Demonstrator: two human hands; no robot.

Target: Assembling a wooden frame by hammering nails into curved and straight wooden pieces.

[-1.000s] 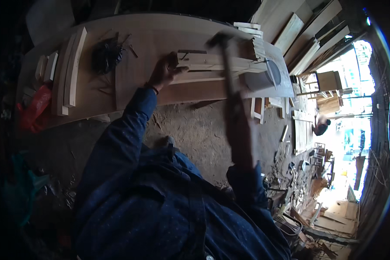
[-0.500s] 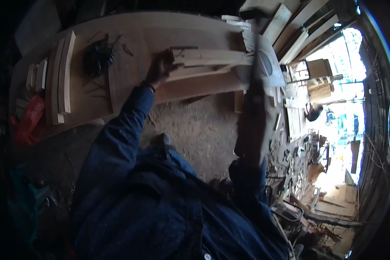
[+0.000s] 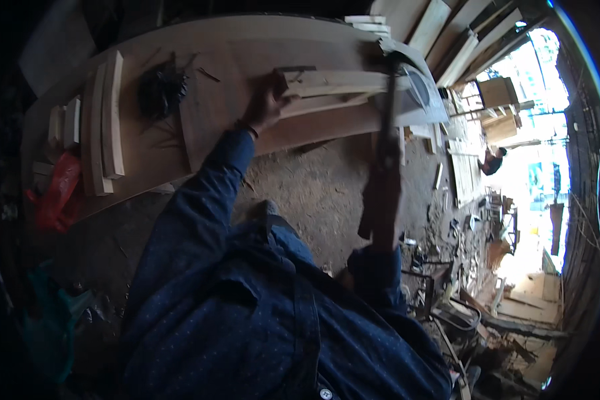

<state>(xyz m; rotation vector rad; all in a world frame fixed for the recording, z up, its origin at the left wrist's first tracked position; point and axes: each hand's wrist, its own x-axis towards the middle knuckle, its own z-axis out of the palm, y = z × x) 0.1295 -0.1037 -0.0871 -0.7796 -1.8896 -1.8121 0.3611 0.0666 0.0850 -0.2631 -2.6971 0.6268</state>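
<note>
My left hand (image 3: 265, 109) is closed around the near-left end of a pale wooden frame (image 3: 340, 81) made of joined strips, lying along the workbench (image 3: 247, 53). In my right hand (image 3: 382, 197) is a hammer (image 3: 389, 120), gripped by its handle. Its dark head points away from me, over the right end of the frame. Whether the head touches the wood I cannot tell, since the hammer is a little blurred and covers that end.
Left on the bench lie long wooden strips (image 3: 113, 113), a black plastic bag (image 3: 161, 90) and a red plastic bag (image 3: 59, 190). Boards (image 3: 430, 27) lean at the far right. Another person (image 3: 493, 161) is at the right by the bright opening. Scraps litter the floor (image 3: 307, 187).
The hammer has come down, its head dropping from above the bench's far edge to near the frame's right end. My left hand still holds the frame. The whole view has shifted slightly.
</note>
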